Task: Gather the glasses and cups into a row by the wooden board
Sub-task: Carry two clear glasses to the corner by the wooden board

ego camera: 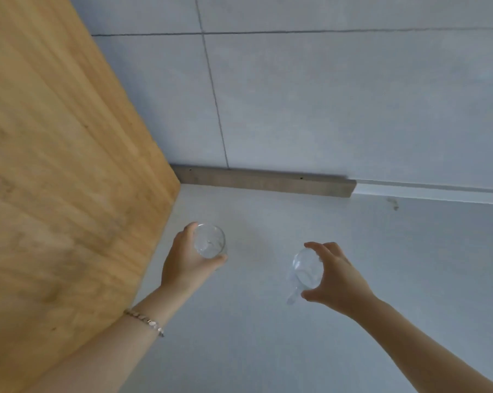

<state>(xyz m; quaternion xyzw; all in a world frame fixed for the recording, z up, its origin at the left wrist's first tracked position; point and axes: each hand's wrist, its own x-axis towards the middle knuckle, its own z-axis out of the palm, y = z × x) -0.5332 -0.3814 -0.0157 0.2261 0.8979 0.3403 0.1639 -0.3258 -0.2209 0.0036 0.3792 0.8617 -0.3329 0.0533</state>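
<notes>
The left hand (182,259) wraps a clear glass (209,241) just beside the wooden board (63,165). The right hand (336,276) curls around a handled glass cup (307,269) farther from the board. Only these two show, so the row looks barely begun.

Grey tiled wall (339,103), white countertop (268,350), bracelet (146,321).

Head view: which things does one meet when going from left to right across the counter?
Wooden board → left hand → clear glass that it holds → clear cup with a handle → right hand gripping that cup.
</notes>
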